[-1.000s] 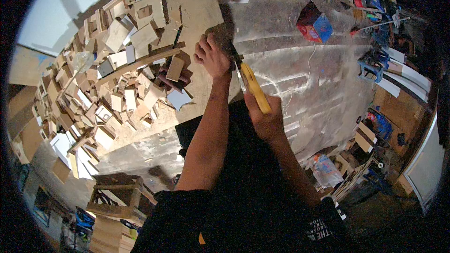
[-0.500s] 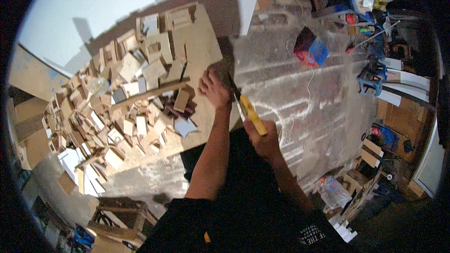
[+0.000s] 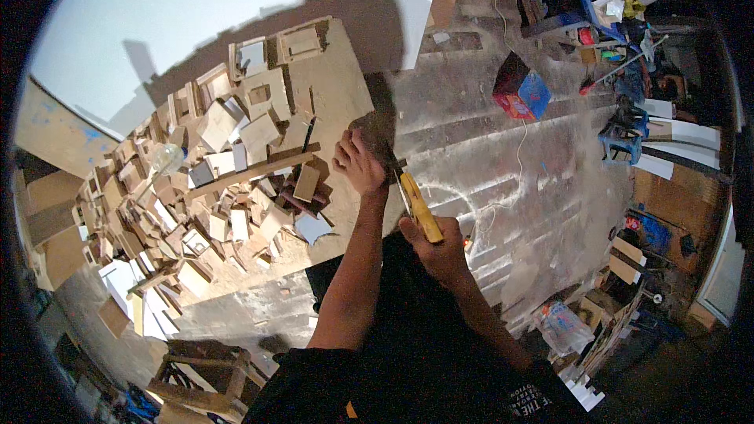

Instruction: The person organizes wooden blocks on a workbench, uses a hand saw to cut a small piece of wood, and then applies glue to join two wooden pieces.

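Note:
My left hand lies palm down at the right edge of a wooden table, its fingers spread and pressing on the surface. Whatever lies under the palm is hidden. In my right hand is a saw, its yellow handle gripped by wrapped fingers. The saw's thin dark blade points away from me, close beside the left wrist, just past the table edge. A small dark end of something shows by the blade. Left of my left hand lie a long wooden strip and a dark pencil-like stick.
A heap of wood offcuts covers much of the table, with a clear plastic bottle among it. A red and blue box and a cord stand on the worn floor. Blue stools are at right, a wooden stool at lower left.
The saw and my right hand have shifted slightly toward me. My left hand stays at the table edge. The whole view has moved a little.

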The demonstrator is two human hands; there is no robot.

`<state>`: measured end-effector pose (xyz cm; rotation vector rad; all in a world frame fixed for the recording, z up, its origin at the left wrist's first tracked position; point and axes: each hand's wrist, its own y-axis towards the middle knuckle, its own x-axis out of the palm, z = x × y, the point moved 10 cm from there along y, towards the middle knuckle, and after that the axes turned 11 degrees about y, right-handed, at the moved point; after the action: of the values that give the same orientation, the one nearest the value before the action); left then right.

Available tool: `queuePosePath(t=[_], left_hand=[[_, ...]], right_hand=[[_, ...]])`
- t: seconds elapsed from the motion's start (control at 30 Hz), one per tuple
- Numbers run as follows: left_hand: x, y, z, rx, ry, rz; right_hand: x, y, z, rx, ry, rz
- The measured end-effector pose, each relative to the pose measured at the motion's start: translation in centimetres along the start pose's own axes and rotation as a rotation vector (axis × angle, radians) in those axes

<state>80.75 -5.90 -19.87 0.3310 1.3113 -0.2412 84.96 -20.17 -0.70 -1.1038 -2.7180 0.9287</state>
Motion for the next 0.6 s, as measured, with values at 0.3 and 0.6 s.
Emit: queuePosePath(t=[0.3,0.6], left_hand=[[-0.5,0.8,0.2,-0.081,-0.029,-0.042],[-0.7,0.3,0.5,-0.074,0.032,-0.072]], right_hand=[[-2.4,-3.9,-1.9,0.017,-0.131,0.012],[-1.9,-3.7,-1.6,0.176,-0.13,0.015]])
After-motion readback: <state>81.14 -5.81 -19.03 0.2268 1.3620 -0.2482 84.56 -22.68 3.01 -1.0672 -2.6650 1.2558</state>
